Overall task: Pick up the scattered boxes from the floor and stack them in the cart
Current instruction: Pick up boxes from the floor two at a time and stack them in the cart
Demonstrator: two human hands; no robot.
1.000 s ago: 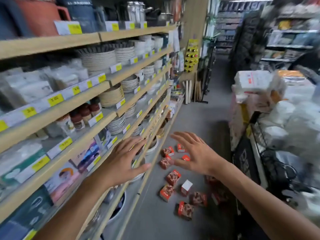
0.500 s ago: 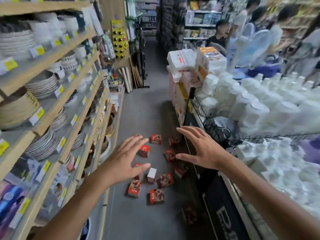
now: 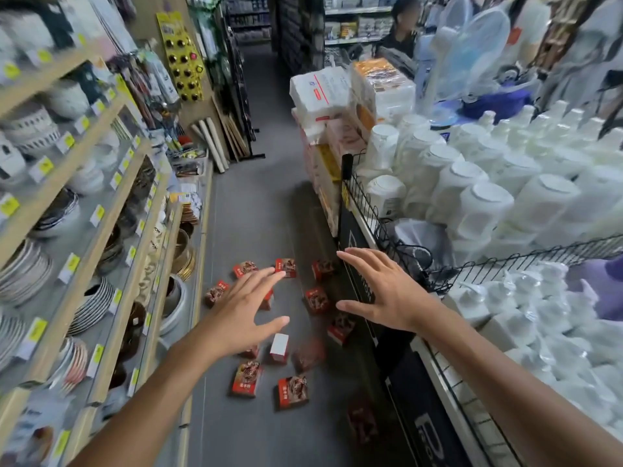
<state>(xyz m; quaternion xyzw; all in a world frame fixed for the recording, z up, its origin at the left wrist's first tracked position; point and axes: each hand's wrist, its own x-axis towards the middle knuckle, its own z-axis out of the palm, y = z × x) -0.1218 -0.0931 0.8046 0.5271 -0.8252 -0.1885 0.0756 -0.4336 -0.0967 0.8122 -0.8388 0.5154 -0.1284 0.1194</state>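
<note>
Several small red boxes (image 3: 292, 392) lie scattered on the grey aisle floor (image 3: 249, 203); one lies with its white side (image 3: 279, 345) up. My left hand (image 3: 242, 315) hovers high above them, fingers spread, holding nothing. My right hand (image 3: 381, 291) is stretched out at the same height, also open and empty, near the black edge of the right-hand display. Some boxes are partly hidden behind my hands. No cart shows in this view.
Wooden shelves (image 3: 101, 210) with plates and bowls line the left. A wire-fenced display (image 3: 438, 274) of white plastic containers fills the right, with stacked packages (image 3: 323, 106) beyond. A person (image 3: 401, 32) stands at the far end by the fans.
The view has swung right and down the aisle, so the boxes now sit more central below my hands. Both hands stay open and empty, held out in front.
</note>
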